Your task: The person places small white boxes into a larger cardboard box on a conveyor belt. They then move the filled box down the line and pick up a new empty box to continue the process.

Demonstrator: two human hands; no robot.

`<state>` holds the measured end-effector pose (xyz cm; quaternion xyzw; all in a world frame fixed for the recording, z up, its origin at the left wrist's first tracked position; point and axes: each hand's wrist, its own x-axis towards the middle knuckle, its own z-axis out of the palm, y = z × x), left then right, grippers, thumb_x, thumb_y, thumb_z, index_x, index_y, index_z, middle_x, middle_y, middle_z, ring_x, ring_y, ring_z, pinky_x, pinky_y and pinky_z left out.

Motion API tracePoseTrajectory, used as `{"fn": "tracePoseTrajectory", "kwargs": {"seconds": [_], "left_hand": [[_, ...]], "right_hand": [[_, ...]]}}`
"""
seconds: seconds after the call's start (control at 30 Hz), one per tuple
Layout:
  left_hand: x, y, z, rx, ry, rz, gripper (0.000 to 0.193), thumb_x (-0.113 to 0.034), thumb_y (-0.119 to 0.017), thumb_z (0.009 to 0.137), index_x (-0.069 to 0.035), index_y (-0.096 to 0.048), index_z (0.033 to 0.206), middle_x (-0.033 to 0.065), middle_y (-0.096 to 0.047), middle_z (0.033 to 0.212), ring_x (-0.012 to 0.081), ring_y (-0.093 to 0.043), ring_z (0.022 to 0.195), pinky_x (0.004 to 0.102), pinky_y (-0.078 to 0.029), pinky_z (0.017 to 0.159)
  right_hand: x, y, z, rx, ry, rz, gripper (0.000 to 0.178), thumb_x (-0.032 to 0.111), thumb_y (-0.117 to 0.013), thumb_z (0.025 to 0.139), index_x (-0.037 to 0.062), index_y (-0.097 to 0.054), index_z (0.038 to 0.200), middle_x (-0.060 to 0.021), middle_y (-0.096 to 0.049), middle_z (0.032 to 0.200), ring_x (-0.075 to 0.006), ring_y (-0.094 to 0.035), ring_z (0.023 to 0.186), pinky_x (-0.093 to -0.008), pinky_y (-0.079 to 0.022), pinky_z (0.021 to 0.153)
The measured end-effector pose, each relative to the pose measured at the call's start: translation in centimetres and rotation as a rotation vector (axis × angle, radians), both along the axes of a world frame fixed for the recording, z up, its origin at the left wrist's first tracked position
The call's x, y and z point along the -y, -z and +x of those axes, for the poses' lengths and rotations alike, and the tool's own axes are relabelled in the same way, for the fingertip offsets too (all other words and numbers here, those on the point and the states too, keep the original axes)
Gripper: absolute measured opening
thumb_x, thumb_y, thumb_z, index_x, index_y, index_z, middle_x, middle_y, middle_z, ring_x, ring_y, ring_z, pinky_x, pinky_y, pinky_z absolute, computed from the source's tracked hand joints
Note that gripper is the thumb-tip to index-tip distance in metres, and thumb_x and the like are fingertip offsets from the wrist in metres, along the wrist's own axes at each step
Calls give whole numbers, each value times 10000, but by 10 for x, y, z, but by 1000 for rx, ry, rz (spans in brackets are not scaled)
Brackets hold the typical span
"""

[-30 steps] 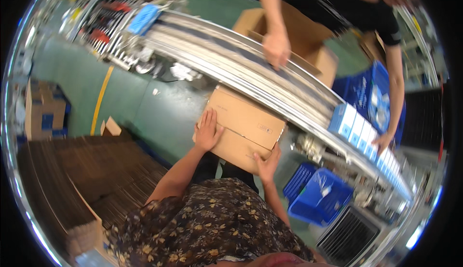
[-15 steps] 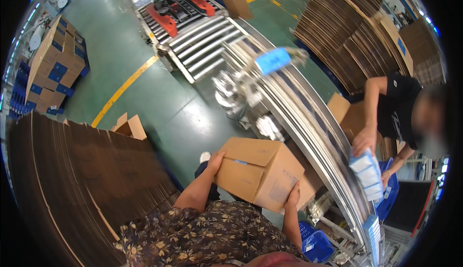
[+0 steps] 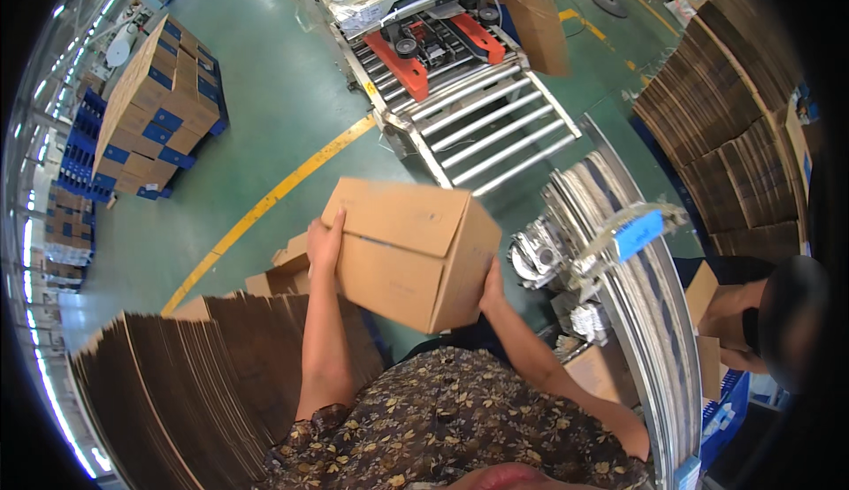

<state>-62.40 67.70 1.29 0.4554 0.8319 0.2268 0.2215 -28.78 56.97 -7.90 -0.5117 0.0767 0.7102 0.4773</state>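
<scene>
A brown cardboard box (image 3: 389, 260) is held up in front of me between both hands, its top flaps folded down with a seam between them. My left hand (image 3: 325, 244) grips its left side, thumb over the edge. On the right side of the box my right hand (image 3: 492, 287) presses against the lower edge, its fingers partly hidden behind the carton. Beyond the box lies a roller conveyor (image 3: 500, 127) with a machine with red side guards (image 3: 398, 64) at its far end.
A curved conveyor belt (image 3: 659, 313) runs along my right, with a co-worker (image 3: 743, 313) beyond it. Stacked flat cardboard (image 3: 177, 384) stands at near left, more stacked cardboard (image 3: 734, 145) at far right. A pallet of boxes (image 3: 159, 118) stands at far left, past a yellow floor line (image 3: 265, 207).
My view has swung left. I have carried the box forward toward the roller conveyor, still in both hands. The co-worker's light-blue packs are no longer visible in their hands.
</scene>
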Motion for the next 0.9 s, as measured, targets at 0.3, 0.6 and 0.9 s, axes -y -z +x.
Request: {"fn": "tracePoseTrajectory", "kwargs": {"seconds": [0.3, 0.6, 0.9], "left_hand": [[-333, -51, 199, -187, 420, 154, 749, -589, -620, 837, -17, -540, 1315, 225, -573, 1280, 393, -530, 1207, 486, -393, 1038], [-376, 74, 349, -215, 1244, 203, 665, -529, -506, 935, -298, -325, 1532, 66, -113, 1657, 345, -79, 1519, 630, -40, 1177], [-411, 47, 194, 238, 742, 369, 483, -280, -635, 915, -68, -560, 1343, 208, -473, 1457, 405, -409, 1365, 427, -341, 1138]], "right_hand": [[-252, 91, 87, 218, 133, -35, 765, 683, -289, 983, 114, -408, 1481, -67, -490, 1465, -234, -457, 1343, -374, -372, 1073], [-365, 34, 111, 1198, 507, -47, 597, 385, -451, 1042, -46, -344, 1441, -265, -472, 1390, -349, -536, 1219, -430, -441, 1006], [-545, 27, 112, 1460, 336, -31, 726, 383, -536, 999, -126, -270, 1444, -356, -445, 1348, -471, -494, 1203, -466, -414, 1032]]}}
